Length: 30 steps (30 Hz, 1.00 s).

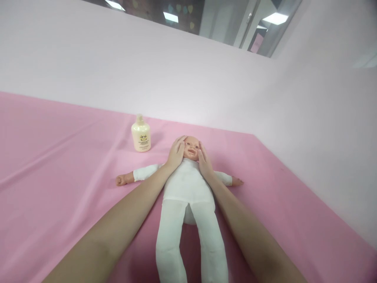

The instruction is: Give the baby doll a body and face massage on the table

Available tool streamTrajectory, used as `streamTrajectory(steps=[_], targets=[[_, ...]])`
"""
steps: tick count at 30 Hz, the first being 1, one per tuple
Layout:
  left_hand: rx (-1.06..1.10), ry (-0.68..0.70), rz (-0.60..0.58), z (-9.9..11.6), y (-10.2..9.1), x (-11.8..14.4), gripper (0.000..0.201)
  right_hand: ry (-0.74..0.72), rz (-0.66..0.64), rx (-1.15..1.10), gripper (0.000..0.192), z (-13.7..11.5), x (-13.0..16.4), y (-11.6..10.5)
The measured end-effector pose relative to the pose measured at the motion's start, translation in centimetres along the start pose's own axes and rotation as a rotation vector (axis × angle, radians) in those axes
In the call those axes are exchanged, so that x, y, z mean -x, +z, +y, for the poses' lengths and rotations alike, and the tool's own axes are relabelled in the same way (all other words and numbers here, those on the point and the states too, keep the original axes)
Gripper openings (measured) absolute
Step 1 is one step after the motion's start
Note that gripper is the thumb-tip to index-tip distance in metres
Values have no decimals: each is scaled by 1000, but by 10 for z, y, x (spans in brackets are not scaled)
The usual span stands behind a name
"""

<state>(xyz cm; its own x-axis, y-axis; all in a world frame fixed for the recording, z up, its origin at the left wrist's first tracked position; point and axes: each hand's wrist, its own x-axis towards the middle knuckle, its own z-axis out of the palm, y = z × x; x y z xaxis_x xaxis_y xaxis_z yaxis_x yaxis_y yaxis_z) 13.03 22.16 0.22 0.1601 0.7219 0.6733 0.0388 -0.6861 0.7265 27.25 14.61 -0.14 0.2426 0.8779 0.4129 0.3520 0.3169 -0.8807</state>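
Note:
A baby doll (188,184) with a white cloth body lies on its back, its head at the far end and its legs toward me. My left hand (176,151) rests along one side of the doll's head (192,148), fingers stretched out and flat against it. On the other side, my right hand (204,159) touches the cheek with its fingers extended; some of them are hidden behind the head. The doll's arms spread out sideways beneath my forearms, and its small hands show on both sides.
A cream-coloured bottle (141,135) with dark print stands upright left of the doll's head. Pink cloth (73,165) with some creases covers the table. A white wall (147,70) rises behind and to the right, with a window (224,23) above.

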Motion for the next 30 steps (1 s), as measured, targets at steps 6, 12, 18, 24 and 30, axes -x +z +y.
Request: streamTrajectory(steps=[6,12,18,24,30], targets=[[-5,-12,-2,2,0,0,44,-10,16,6,67,-2,1,0],[-7,-8,-4,3,0,0,44,-18,8,-11,65,-5,2,0],[0,-8,-12,2,0,0,45,-9,3,-9,64,-2,0,0],[-6,-7,-15,4,0,0,46,-7,5,-16,63,-2,1,0],[-7,-9,0,-1,3,0,45,16,-7,-1,63,-4,3,-2]])
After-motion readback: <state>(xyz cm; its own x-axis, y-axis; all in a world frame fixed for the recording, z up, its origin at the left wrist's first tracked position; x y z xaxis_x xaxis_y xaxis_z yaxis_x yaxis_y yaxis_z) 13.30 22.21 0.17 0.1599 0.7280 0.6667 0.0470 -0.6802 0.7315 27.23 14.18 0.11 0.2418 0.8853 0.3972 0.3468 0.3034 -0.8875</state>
